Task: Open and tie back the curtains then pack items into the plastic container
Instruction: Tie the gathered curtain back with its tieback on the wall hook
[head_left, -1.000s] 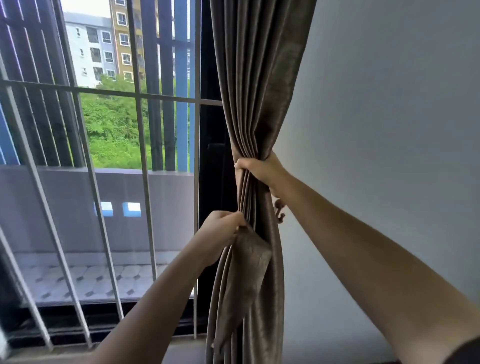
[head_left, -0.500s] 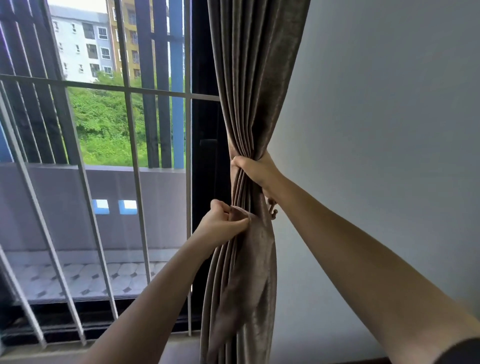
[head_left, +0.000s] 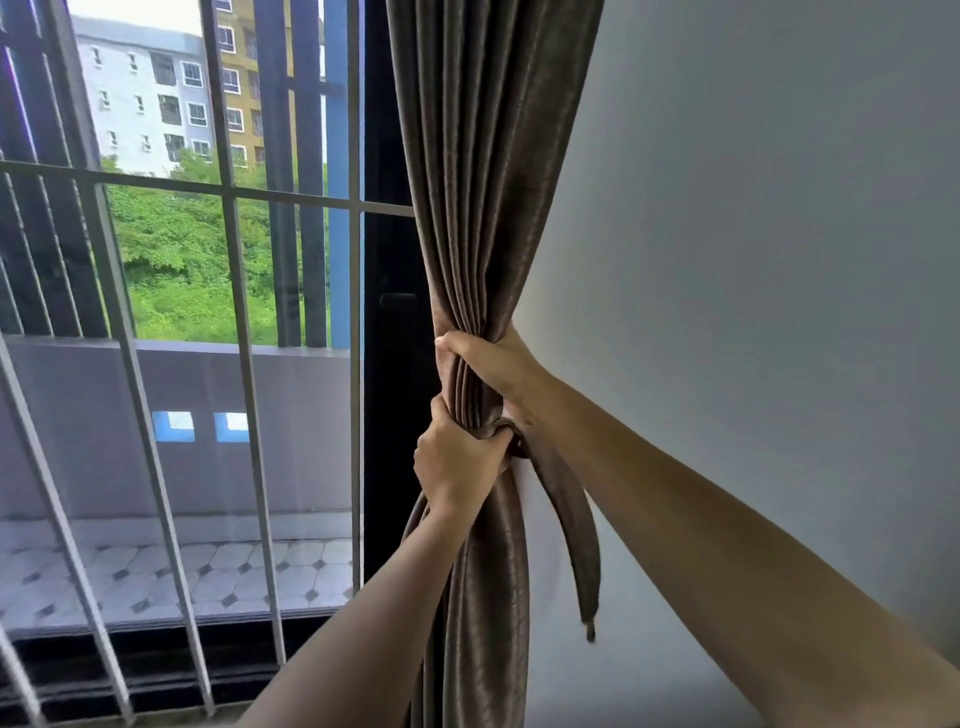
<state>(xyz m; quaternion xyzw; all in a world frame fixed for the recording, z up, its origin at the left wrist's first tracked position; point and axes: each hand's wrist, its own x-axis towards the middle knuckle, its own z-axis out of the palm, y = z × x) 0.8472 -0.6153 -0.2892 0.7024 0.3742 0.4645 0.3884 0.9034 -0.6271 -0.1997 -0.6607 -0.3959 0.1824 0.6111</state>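
A brown curtain (head_left: 483, 171) hangs gathered into a tight bunch at the right edge of the window. My right hand (head_left: 488, 361) is closed around the bunch from the wall side. Just below it, my left hand (head_left: 454, 460) grips the bunch together with a matching brown tieback strap (head_left: 569, 519). The strap wraps around the bunch under my left hand, and its free end hangs down on the wall side. The plastic container is not in view.
A window with white metal bars (head_left: 236, 291) fills the left half, with a dark frame (head_left: 392, 364) beside the curtain. A plain white wall (head_left: 753, 234) stands to the right. Beyond the glass are a tiled balcony, trees and buildings.
My left hand rose from below and closed on the bunch just under my right hand. The strap it held in front now wraps the bunch, its end hanging on the wall side.
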